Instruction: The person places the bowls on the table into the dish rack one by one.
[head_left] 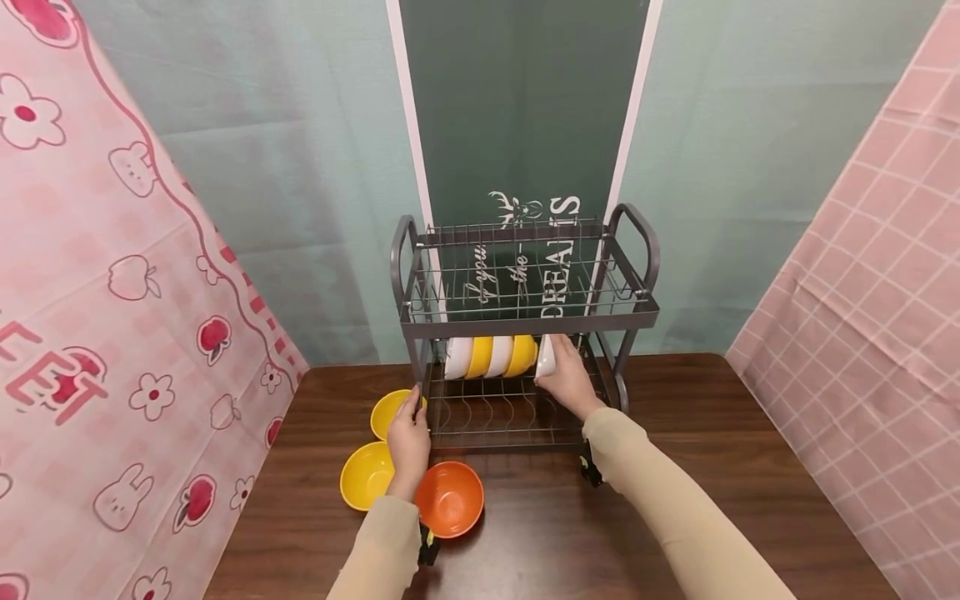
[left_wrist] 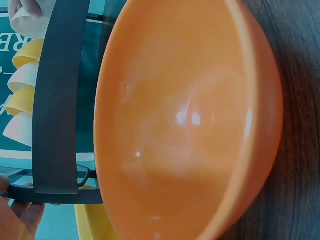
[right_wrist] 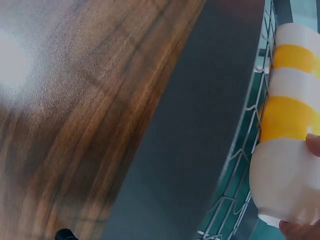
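My right hand [head_left: 572,382] holds a white bowl [head_left: 546,360] at the right end of the lower tier of a dark two-tier dish rack [head_left: 528,325]. To its left, alternating yellow and white bowls [head_left: 480,358] stand on edge in a row; the right wrist view shows the held white bowl [right_wrist: 282,180] right beside a yellow one [right_wrist: 285,117]. My left hand [head_left: 409,442] grips the rack's left side, with thumb and fingers around the frame in the left wrist view. Just right of the left wrist, an orange bowl [head_left: 450,498] sits upright on the table.
Two yellow bowls [head_left: 367,477] lie upright left of the rack, partly behind my left hand. The rack's upper tier [head_left: 517,279] has wire dividers and a curved handle at each end. Brown wooden table [head_left: 540,542] surrounds the rack; curtains [head_left: 315,208] hang behind and at both sides.
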